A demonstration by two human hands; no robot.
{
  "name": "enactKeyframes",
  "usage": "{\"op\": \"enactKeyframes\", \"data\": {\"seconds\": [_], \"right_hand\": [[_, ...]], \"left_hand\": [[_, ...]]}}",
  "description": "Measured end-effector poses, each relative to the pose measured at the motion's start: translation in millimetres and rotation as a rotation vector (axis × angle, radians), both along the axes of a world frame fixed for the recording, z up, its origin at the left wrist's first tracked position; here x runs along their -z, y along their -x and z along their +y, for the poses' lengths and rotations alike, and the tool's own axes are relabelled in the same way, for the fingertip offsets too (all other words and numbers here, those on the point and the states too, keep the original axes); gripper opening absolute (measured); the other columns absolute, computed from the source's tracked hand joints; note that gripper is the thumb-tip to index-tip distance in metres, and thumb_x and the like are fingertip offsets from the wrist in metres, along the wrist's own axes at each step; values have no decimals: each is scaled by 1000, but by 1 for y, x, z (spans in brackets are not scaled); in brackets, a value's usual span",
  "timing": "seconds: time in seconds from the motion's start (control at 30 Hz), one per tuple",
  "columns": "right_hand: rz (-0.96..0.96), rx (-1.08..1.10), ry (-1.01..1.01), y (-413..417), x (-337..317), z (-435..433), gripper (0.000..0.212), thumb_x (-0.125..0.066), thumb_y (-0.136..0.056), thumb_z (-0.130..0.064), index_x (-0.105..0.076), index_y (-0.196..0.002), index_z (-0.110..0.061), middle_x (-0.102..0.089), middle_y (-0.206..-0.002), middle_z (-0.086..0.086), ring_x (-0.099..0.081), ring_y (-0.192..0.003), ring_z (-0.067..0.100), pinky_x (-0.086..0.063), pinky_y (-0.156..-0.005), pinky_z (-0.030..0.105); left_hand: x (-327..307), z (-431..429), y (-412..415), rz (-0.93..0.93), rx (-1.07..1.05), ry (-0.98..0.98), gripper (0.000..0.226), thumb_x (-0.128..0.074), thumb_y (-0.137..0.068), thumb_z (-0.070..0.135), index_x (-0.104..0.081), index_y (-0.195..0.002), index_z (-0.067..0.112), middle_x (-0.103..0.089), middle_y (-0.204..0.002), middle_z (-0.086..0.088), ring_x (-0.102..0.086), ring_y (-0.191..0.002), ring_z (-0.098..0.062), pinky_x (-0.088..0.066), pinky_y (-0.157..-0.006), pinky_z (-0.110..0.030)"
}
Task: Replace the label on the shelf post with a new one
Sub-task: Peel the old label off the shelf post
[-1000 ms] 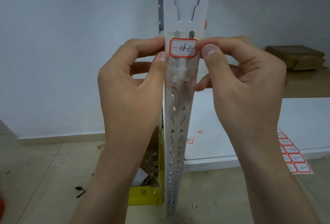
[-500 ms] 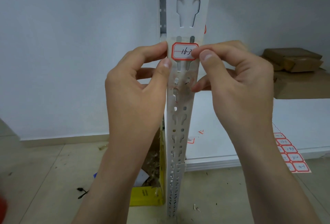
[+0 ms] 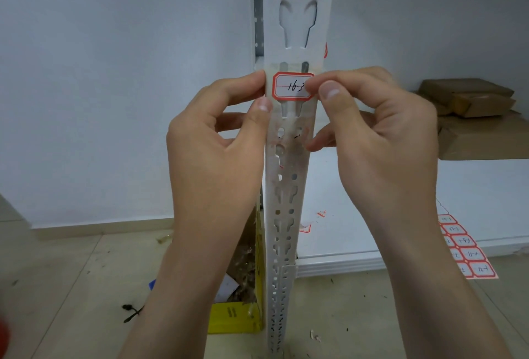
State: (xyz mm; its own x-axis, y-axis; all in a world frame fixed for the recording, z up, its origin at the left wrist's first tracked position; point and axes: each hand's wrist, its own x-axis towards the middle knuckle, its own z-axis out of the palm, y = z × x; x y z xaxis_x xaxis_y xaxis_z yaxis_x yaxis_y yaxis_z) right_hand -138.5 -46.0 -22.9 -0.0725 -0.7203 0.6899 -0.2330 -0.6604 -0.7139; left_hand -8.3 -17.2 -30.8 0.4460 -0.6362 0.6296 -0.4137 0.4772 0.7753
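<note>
A white perforated shelf post point(image 3: 287, 195) runs up the middle of the view. A red-bordered white label point(image 3: 290, 86) marked "16-3" lies across the post at hand height. My right hand point(image 3: 375, 141) pinches the label's right end between index finger and thumb, covering part of the writing. My left hand point(image 3: 217, 141) holds the post's left edge beside the label, thumb on the front face, index fingertip at the label's left side. Below the label the post's face shows smeared residue and small red scraps.
A sheet of red-bordered labels point(image 3: 465, 250) hangs over the edge of the low white shelf board point(image 3: 357, 244) at the right. Cardboard boxes point(image 3: 469, 107) sit on the upper right shelf. A yellow bin point(image 3: 234, 318) with scraps stands on the tiled floor behind the post.
My right index finger and thumb slid left onto the label's right end, now covering part of the writing. The camera tilted up slightly. My left hand stays at the post.
</note>
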Motion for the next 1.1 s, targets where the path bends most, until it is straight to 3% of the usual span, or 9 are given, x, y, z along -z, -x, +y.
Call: {"op": "enactKeyframes", "data": {"seconds": [0.1, 0.27, 0.43, 0.6, 0.8, 0.87, 0.97, 1.1], "right_hand": [[-52, -37, -44, 2, -2, 0, 22, -59, -105, -15, -73, -95, -28, -72, -98, -12, -69, -56, 11, -58, -53, 19], [-81, 4, -10, 3, -1, 2, 21, -59, -105, -18, -73, -99, -32, -73, -90, -17, -69, -55, 15, -56, -52, 18], [-13, 42, 50, 0, 2, 1, 18, -60, -105, -18, -74, -105, -30, -73, -102, -9, -70, -64, 24, -61, -58, 36], [-15, 3, 34, 0, 3, 0, 18, -64, -103, -15, -76, -99, -28, -71, -102, -6, -67, -58, 26, -59, -58, 42], [-38, 52, 57, 2, 1, 1, 22, -60, -105, -17, -71, -98, -35, -73, -93, -17, -69, -60, 24, -52, -50, 14], [-5, 71, 73, 2, 2, 0, 20, -61, -105, -18, -71, -101, -35, -72, -94, -18, -69, -61, 24, -54, -51, 19], [34, 83, 101, 2, 5, -1, 17, -62, -104, -19, -74, -106, -31, -71, -98, -14, -68, -60, 24, -58, -58, 37], [33, 48, 80, 3, 4, -1, 18, -63, -103, -17, -76, -104, -29, -71, -100, -9, -67, -58, 24, -58, -59, 41]], "left_hand": [[0, 0, 0, 4, 4, -6, 25, -67, -99, 23, -70, -112, 44, -76, -109, 22, -74, -96, -5, -64, -73, -24], [0, 0, 0, 12, 7, -13, 25, -67, -99, 23, -70, -112, 44, -76, -108, 23, -75, -96, -6, -65, -74, -25], [1, 0, -1, 8, 6, -12, 25, -67, -99, 23, -70, -114, 43, -76, -109, 22, -75, -96, -6, -65, -75, -27], [1, 0, -1, 5, 12, -12, 26, -67, -99, 23, -70, -115, 43, -75, -110, 22, -74, -96, -5, -65, -75, -26], [1, 0, -1, 3, 19, -9, 25, -66, -100, 23, -70, -115, 42, -75, -110, 22, -74, -97, -5, -64, -73, -21], [1, 0, 0, 2, 15, -12, 25, -66, -100, 23, -69, -113, 44, -75, -109, 23, -74, -97, -7, -65, -74, -25], [1, 0, 0, -2, 14, -8, 26, -67, -99, 23, -68, -111, 46, -75, -108, 23, -74, -96, -6, -65, -74, -25], [0, 0, 1, 22, 35, 7, 24, -67, -99, 21, -69, -112, 41, -75, -107, 22, -74, -95, -4, -61, -69, -17]]}}
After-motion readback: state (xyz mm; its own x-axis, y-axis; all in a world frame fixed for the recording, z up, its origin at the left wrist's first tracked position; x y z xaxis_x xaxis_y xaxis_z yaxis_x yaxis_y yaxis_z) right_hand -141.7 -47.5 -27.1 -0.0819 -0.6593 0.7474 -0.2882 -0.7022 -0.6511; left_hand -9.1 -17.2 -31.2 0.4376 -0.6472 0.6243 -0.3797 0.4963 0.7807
